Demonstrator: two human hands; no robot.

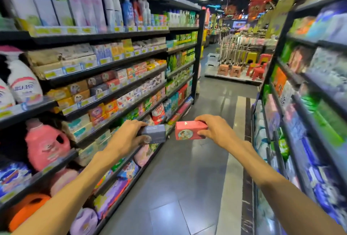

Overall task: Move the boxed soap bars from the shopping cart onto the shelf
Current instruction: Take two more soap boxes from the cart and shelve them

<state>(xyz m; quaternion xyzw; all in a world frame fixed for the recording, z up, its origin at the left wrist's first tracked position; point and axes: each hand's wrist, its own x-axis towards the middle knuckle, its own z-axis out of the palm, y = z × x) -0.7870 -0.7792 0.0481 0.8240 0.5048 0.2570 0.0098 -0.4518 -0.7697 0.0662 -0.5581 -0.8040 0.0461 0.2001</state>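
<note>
My left hand [127, 137] grips a grey-purple soap box [155, 133] in front of me, close to the lower left shelving. My right hand [216, 131] grips a red soap box [189, 130] with a round picture on its front, held over the aisle floor. The two boxes hang side by side, a small gap between them. Rows of boxed soap bars [105, 84] fill the middle boards of the left shelf unit [112, 67]. No shopping cart is in view.
Detergent bottles [47, 144] and refill bags fill the lower left shelves. Another shelf unit [300, 103] lines the right side. The grey tiled aisle [187, 178] runs ahead between them. Plastic stools [257, 69] and a display stand at the far end.
</note>
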